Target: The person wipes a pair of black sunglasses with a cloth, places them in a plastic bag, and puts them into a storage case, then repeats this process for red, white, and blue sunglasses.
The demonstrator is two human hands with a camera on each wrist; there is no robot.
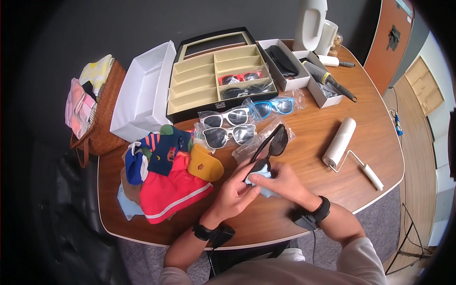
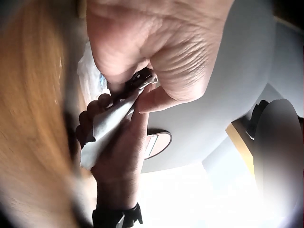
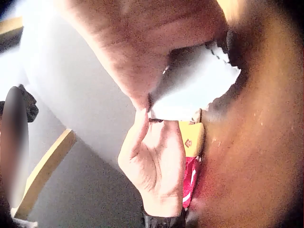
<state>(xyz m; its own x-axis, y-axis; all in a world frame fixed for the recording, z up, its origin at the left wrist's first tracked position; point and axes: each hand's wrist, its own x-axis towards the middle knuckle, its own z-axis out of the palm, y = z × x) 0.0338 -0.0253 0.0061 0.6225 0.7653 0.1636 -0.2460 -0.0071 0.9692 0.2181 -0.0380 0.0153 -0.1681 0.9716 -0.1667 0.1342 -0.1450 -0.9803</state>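
Over the front of the table, my left hand (image 1: pixel 232 195) grips a pair of black sunglasses (image 1: pixel 279 141) near one lens, their other lens pointing away from me. A light blue cloth (image 1: pixel 262 175) is folded over the near lens, and my right hand (image 1: pixel 289 184) pinches it there with the thumb on top. Seen from the right wrist, the cloth (image 3: pixel 197 83) spreads out below the right palm, with the left hand (image 3: pixel 156 164) meeting it at the fingertips. Most of the near lens is hidden by fingers and cloth.
Bagged white sunglasses (image 1: pixel 230 136) and blue sunglasses (image 1: pixel 274 108) lie beyond the hands, before a compartmented display case (image 1: pixel 190 102). Socks and a red garment (image 1: pixel 173 190) are heaped at left, near a wicker basket (image 1: pixel 104 111). A lint roller (image 1: pixel 340 141) lies at right; white boxes (image 1: pixel 142 90) flank the case.
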